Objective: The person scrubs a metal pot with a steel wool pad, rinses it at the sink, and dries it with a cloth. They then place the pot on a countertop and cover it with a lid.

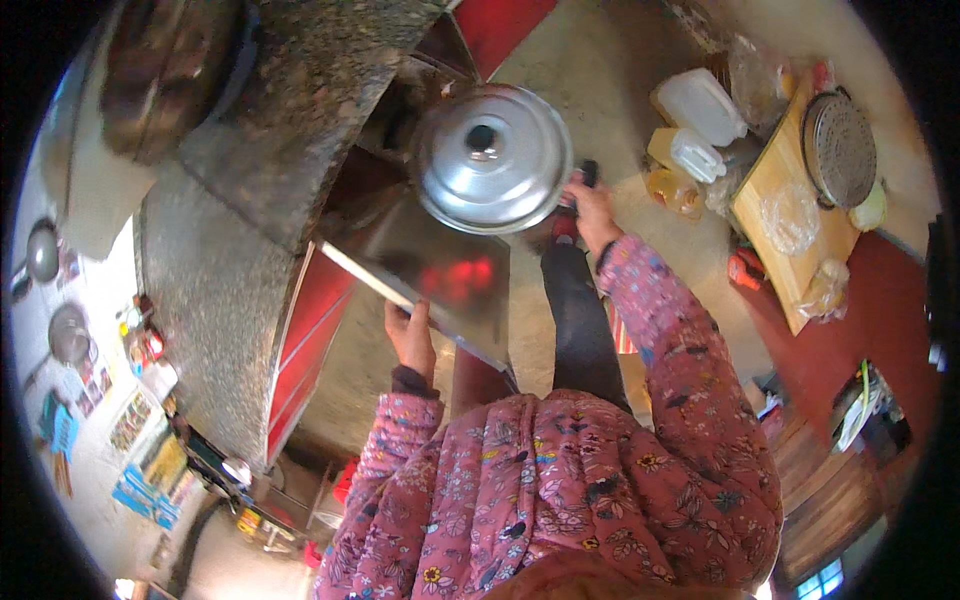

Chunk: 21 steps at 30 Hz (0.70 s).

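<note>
In the upper middle, my right hand (592, 206) grips the black handle (590, 174) of a pan. A shiny, stepped metal lid (491, 161) with a black knob covers it, so the pan's body is mostly hidden. The lidded pan is off the floor, in front of the dark opening of a cabinet (386, 112) under the counter. My left hand (412, 337) holds the pale top edge of an open cabinet door (465, 292), thumb and fingers on either side of it. Red reflections show on the door's glossy grey face.
A stone countertop (225, 300) runs along the left above red cabinet fronts (311, 337). At right, a wooden board (757, 195) bears plastic bags and a round perforated metal plate (840, 150). Beside it are white plastic containers (701, 109) and an orange object (745, 268).
</note>
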Each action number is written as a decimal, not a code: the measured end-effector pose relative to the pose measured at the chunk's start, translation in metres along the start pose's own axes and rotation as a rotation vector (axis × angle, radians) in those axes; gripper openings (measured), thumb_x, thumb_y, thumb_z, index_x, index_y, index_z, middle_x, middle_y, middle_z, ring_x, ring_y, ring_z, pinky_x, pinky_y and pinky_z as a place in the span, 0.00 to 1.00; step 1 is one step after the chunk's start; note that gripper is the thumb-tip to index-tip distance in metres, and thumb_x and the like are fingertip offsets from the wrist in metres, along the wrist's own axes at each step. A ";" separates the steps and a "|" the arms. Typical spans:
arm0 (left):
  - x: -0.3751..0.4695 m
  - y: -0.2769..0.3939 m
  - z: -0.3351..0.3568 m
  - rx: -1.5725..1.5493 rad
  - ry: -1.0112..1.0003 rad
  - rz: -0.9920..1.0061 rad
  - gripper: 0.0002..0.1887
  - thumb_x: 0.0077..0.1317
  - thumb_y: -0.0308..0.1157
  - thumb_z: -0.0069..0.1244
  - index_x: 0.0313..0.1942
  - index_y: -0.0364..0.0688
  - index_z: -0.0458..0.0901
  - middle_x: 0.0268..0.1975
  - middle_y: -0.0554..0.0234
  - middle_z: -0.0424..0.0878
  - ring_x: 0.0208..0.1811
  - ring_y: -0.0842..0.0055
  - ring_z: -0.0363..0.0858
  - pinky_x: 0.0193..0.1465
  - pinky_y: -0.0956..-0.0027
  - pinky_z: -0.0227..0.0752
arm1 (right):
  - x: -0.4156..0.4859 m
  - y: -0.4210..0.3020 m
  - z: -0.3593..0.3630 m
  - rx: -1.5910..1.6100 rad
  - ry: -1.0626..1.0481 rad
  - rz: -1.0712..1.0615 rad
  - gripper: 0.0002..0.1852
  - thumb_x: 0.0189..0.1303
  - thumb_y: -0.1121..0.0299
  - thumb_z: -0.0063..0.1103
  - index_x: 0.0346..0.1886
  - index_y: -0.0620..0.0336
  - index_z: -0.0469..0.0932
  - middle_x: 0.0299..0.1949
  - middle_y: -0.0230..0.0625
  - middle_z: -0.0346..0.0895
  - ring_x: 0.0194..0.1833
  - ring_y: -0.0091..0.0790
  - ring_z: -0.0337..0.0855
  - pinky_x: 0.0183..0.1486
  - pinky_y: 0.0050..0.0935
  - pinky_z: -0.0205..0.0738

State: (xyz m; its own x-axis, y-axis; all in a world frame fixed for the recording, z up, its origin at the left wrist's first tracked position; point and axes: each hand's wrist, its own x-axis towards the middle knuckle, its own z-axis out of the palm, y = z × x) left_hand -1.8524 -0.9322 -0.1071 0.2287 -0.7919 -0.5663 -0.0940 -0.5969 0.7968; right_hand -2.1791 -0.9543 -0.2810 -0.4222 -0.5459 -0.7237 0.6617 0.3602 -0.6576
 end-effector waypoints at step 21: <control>-0.006 0.002 -0.010 -0.115 -0.037 -0.073 0.19 0.60 0.22 0.55 0.51 0.38 0.70 0.43 0.64 0.77 0.40 0.80 0.75 0.42 0.73 0.72 | 0.260 0.110 0.253 -0.799 -0.410 -0.428 0.07 0.49 0.69 0.65 0.34 0.53 0.82 0.33 0.29 0.81 0.32 0.35 0.79 0.33 0.33 0.72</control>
State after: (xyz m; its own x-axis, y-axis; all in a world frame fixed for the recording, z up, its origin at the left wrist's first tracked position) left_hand -1.8444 -0.9275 -0.1003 0.1952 -0.7522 -0.6294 0.0336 -0.6362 0.7708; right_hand -2.0593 -1.2482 -0.4890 -0.1813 -0.9140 -0.3629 -0.1717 0.3928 -0.9035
